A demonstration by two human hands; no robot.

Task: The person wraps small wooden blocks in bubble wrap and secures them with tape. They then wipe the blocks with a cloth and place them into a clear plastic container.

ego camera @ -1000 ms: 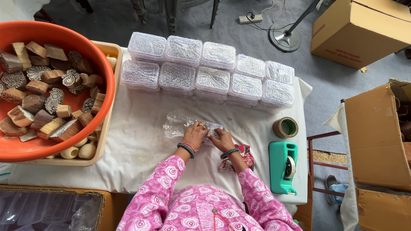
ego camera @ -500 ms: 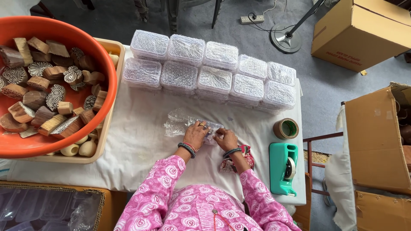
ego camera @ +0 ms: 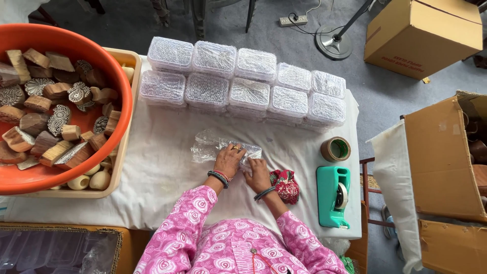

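While pressed flat on white tablecloth (ego camera: 167,152), bubble-wrapped packet (ego camera: 208,148) lies at table centre, below double row of wrapped clear boxes (ego camera: 243,83). Left hand (ego camera: 229,160) spread on top of packet, palm down, pinning it. Right hand (ego camera: 257,175) at packet's right near corner, fingers curled on wrap edge. Just right of right hand: red patterned cloth pouch (ego camera: 285,184), green tape dispenser (ego camera: 335,195), brown tape roll (ego camera: 335,149).

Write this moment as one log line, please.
left hand: pressing bubble-wrap bundle | right hand: at bundle's near edge | surface: white cloth
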